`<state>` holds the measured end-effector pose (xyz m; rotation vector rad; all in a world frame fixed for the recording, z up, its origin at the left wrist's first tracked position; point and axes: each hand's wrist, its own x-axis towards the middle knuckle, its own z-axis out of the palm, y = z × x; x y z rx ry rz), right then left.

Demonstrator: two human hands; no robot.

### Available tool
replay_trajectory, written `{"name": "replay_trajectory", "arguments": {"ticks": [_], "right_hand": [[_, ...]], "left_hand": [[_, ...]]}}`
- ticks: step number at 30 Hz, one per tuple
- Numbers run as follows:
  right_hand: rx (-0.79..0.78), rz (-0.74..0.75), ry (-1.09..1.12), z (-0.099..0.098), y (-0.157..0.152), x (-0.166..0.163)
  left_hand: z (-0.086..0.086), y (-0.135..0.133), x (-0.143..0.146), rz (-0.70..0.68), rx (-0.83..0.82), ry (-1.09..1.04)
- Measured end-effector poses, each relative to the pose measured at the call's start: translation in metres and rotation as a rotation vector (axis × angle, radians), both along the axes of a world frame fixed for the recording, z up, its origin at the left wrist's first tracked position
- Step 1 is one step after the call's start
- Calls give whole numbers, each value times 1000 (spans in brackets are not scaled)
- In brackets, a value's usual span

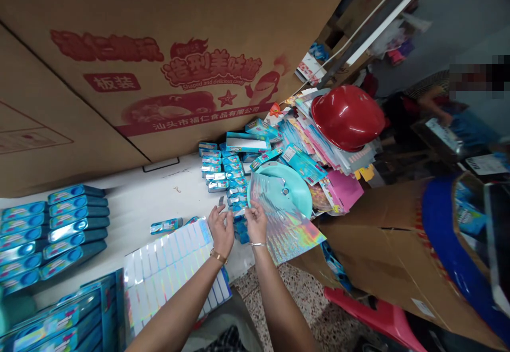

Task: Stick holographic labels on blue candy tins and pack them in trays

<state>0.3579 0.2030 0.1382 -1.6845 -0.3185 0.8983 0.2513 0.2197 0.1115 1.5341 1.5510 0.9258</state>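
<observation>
Seen from the head camera, the person's left hand [221, 231] and right hand [257, 222] face each other, fingers bent, thumbs and forefingers nearly together. A small pale sliver [239, 212] shows between them; I can't tell which hand, if either, pinches it. It sits above rows of little blue boxes with shiny fronts [218, 185] on the white tabletop [163, 195]. A white sheet ruled into narrow shiny strips [167, 272] lies by the left forearm; a clear rainbow-sheened plastic sheet [292, 230], beside the right hand, partly covers a round turquoise plastic basin [300, 190].
</observation>
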Motion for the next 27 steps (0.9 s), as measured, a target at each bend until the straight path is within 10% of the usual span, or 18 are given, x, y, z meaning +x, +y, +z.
{"name": "replay_trajectory", "arguments": {"ticks": [8, 27], "right_hand": [[-177, 256, -773, -19, 0, -2], [-399, 445, -1107, -36, 8, -4]], "left_hand": [[-29, 4, 7, 18, -57, 47], [-57, 11, 15, 22, -131, 84]]}}
